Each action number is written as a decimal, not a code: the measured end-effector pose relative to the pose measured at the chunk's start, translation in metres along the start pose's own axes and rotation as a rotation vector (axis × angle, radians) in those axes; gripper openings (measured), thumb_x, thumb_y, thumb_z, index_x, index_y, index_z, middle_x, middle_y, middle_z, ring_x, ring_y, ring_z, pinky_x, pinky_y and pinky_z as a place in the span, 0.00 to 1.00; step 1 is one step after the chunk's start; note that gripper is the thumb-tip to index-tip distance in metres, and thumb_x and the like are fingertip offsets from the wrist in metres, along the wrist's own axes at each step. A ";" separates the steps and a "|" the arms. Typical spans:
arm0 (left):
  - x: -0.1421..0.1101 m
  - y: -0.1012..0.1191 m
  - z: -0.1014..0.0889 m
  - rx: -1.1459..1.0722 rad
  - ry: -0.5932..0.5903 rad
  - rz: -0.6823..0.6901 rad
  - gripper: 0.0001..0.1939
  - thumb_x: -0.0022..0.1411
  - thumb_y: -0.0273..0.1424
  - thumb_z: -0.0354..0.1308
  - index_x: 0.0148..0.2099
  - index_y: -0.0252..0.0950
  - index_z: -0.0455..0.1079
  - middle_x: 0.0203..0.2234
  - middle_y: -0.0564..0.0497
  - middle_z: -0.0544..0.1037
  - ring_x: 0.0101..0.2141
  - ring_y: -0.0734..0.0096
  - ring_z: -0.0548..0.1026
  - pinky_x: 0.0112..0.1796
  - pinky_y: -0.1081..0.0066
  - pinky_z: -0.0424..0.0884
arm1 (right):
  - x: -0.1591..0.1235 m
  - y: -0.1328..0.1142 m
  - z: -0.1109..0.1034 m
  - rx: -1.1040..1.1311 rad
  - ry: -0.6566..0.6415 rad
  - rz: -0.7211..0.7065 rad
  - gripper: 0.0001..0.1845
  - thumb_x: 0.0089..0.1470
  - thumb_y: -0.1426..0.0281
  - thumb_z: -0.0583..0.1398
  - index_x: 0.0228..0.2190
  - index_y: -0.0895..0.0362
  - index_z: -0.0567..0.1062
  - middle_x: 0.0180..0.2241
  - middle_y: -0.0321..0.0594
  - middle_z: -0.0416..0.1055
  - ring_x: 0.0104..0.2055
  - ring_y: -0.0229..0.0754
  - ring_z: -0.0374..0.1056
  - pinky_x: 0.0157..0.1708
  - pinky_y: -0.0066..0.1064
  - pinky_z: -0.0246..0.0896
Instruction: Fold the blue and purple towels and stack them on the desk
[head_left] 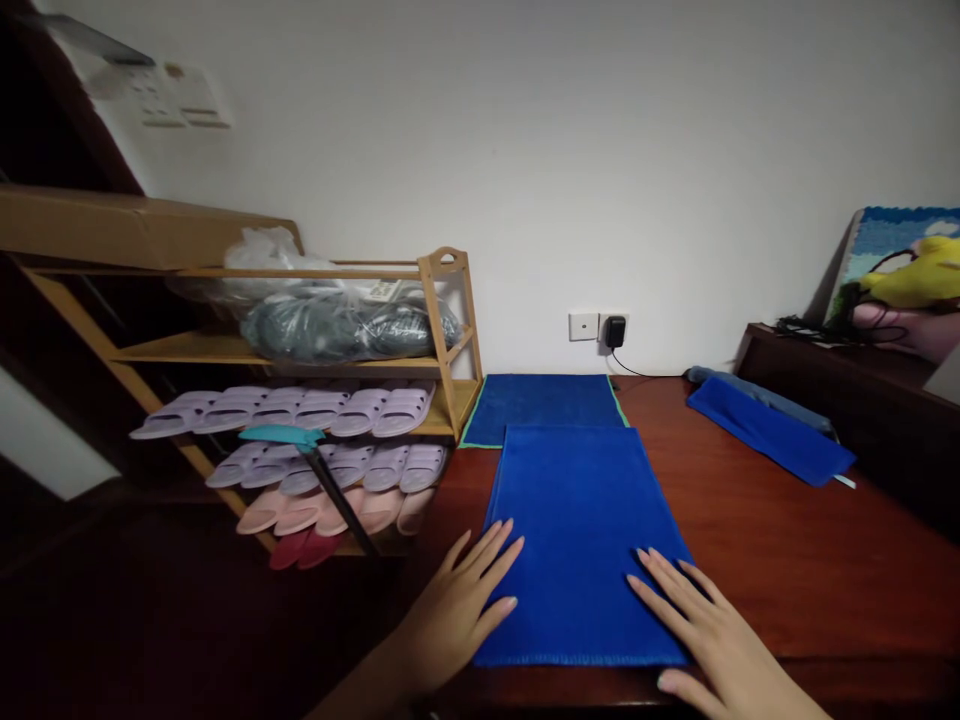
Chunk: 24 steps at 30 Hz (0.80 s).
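Observation:
A bright blue towel [581,540] lies flat on the reddish-brown wooden table [780,570], its stitched edge toward me. My left hand [469,595] rests with fingers spread on the towel's left edge. On the right edge lies my right hand [694,615], also with fingers apart. Neither hand grips anything. Beyond the towel, a darker blue cloth [551,400] with a green border lies flat near the wall, partly covered by the towel's far end. Another folded blue cloth [769,430] lies at the table's right side.
At the left stands a wooden shoe rack [450,340] with rows of slippers [382,410] and plastic-wrapped bundles [337,325]. A black pole with a teal top [281,435] leans before it. A plugged-in black adapter [615,332] trails its cord along the table's back.

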<state>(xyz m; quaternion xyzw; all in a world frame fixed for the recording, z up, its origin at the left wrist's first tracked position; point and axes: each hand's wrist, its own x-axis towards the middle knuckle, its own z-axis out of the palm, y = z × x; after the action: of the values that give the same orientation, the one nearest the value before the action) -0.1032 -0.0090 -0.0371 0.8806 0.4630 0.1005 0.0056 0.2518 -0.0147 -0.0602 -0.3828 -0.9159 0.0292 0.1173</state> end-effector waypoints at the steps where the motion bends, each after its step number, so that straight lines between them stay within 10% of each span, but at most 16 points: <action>1: -0.006 0.000 -0.003 0.005 -0.004 0.034 0.29 0.68 0.37 0.45 0.67 0.48 0.38 0.64 0.50 0.50 0.61 0.61 0.53 0.57 0.56 0.56 | -0.004 0.000 0.001 -0.032 0.017 -0.011 0.40 0.55 0.54 0.54 0.63 0.47 0.43 0.64 0.38 0.40 0.64 0.51 0.43 0.59 0.45 0.49; 6: -0.033 0.002 -0.006 -0.007 -0.030 0.266 0.36 0.62 0.43 0.53 0.67 0.45 0.41 0.61 0.50 0.57 0.59 0.61 0.58 0.57 0.61 0.57 | -0.026 0.006 0.016 -0.141 0.130 -0.051 0.36 0.57 0.64 0.54 0.62 0.43 0.43 0.61 0.34 0.50 0.59 0.46 0.56 0.54 0.35 0.59; 11: -0.042 -0.001 0.012 0.074 0.025 0.267 0.31 0.65 0.25 0.48 0.66 0.46 0.44 0.59 0.53 0.63 0.57 0.66 0.63 0.56 0.63 0.60 | -0.035 0.011 0.022 -0.135 0.093 -0.064 0.37 0.57 0.69 0.52 0.62 0.44 0.41 0.61 0.32 0.49 0.60 0.45 0.55 0.55 0.34 0.57; 24: -0.038 -0.015 -0.004 0.037 0.037 0.324 0.28 0.67 0.25 0.46 0.66 0.48 0.45 0.58 0.56 0.64 0.56 0.70 0.64 0.55 0.69 0.61 | -0.033 0.008 0.006 -0.158 0.123 -0.116 0.34 0.60 0.63 0.50 0.63 0.46 0.40 0.59 0.34 0.54 0.57 0.44 0.58 0.52 0.32 0.61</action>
<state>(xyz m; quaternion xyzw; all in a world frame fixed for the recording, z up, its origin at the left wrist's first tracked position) -0.1366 -0.0317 -0.0409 0.9417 0.3168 0.1077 -0.0352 0.2784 -0.0321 -0.0737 -0.3383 -0.9270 -0.0735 0.1443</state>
